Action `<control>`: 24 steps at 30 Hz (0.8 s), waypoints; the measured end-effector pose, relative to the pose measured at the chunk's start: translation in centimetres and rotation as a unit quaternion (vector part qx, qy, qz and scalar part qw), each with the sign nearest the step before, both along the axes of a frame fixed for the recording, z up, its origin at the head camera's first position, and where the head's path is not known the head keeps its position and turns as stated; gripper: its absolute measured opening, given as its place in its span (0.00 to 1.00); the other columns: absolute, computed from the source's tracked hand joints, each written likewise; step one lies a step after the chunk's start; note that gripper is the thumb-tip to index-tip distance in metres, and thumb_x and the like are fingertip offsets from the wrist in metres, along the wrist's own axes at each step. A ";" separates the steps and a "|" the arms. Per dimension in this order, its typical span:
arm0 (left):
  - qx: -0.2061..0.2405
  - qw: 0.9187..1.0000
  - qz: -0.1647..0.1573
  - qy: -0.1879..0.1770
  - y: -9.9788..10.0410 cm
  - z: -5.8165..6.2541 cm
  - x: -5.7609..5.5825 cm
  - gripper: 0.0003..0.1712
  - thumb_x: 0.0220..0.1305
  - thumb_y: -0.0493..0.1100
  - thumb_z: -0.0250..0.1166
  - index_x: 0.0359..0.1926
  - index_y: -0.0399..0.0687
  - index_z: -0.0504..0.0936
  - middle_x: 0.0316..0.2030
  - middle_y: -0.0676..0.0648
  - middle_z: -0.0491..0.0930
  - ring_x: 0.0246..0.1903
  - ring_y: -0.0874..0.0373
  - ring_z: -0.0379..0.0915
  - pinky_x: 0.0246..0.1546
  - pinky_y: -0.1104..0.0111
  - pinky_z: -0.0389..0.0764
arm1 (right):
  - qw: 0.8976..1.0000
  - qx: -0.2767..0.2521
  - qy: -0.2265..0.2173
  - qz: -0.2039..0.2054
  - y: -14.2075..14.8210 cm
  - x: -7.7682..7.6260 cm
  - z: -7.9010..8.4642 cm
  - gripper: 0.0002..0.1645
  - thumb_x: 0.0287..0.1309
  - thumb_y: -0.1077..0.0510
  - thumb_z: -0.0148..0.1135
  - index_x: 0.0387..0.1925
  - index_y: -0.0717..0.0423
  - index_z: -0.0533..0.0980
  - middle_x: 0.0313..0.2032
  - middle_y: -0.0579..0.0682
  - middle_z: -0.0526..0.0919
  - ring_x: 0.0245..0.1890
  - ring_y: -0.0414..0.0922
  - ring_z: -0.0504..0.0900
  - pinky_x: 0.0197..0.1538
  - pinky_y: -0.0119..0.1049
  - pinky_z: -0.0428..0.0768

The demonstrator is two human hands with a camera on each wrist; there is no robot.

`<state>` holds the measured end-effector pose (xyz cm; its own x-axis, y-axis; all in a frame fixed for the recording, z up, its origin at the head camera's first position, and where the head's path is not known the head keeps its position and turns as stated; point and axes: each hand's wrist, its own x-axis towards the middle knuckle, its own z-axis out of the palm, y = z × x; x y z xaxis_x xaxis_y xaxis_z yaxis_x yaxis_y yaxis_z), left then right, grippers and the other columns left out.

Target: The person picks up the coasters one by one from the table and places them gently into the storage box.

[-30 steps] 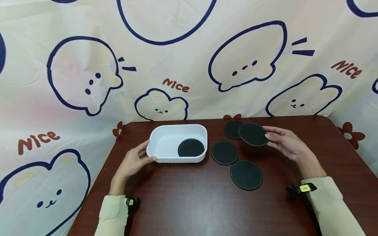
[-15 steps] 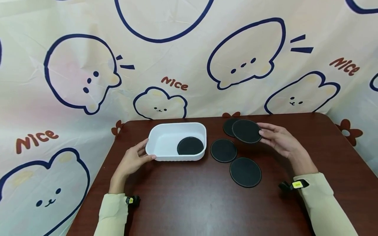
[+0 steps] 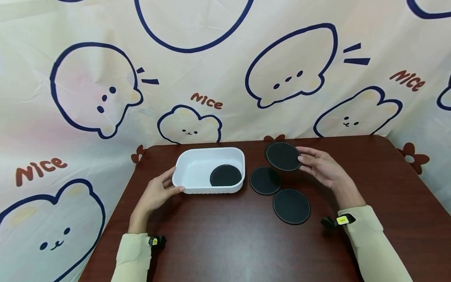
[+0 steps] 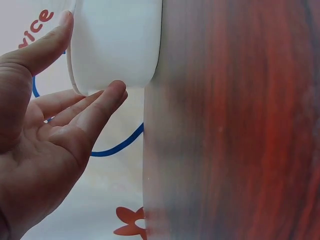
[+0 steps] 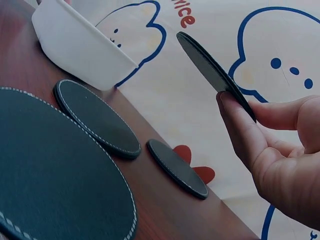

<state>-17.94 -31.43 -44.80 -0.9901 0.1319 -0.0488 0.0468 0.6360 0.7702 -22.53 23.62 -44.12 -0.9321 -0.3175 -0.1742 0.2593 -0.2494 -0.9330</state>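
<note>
Black coaster point(image 3: 282, 156) pinched in air by thumb and fingers of right hand point(image 3: 322, 167), left of fingertips, above table point(image 3: 218, 239). Shifted leftward over past second, now masking most of far coaster point(image 5: 177, 169) in head view, nearer white tray point(image 3: 208, 190); apparently mid-transfer, not yet over tray. Left hand point(image 3: 156, 192) grips tray's end, thumb at near rim. Right of left fingers, inside tray: inner coaster point(image 3: 225, 176). On table, left and short of right fingers: middle coaster point(image 3: 265, 181), front coaster point(image 3: 291, 206).
</note>
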 end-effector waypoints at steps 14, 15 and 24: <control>-0.009 1.000 0.000 0.004 0.1 -0.1 0.0 0.54 0.67 0.49 0.78 0.84 0.41 0.58 0.78 0.31 0.67 0.72 0.35 0.74 0.62 0.50 0.83 | 1.000 -0.014 -0.011 0.000 -2.8 -0.2 0.1 0.40 0.80 0.65 0.57 0.84 0.64 0.53 0.51 0.41 0.90 0.50 0.36 0.92 0.54 0.30 0.89; -0.009 1.000 0.001 0.003 0.0 -0.1 0.0 0.54 0.67 0.49 0.78 0.84 0.41 0.58 0.78 0.31 0.67 0.72 0.35 0.74 0.62 0.50 0.83 | 1.000 -0.014 -0.011 0.001 -3.1 -0.3 0.0 0.40 0.80 0.65 0.57 0.84 0.64 0.53 0.52 0.40 0.89 0.50 0.36 0.91 0.54 0.30 0.89; -0.008 1.000 0.006 -0.001 0.0 -0.1 0.0 0.54 0.67 0.50 0.77 0.85 0.44 0.58 0.78 0.32 0.66 0.72 0.36 0.74 0.63 0.50 0.82 | 1.000 -0.030 -0.005 0.005 -5.1 -0.5 -0.1 0.39 0.80 0.66 0.56 0.84 0.64 0.53 0.54 0.42 0.88 0.51 0.37 0.92 0.55 0.30 0.88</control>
<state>-17.93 -31.39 -44.92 -0.9916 0.1184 -0.0527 0.0370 0.6481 0.7606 -22.99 18.50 -44.23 -0.9268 -0.3377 -0.1643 0.2718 -0.3012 -0.9140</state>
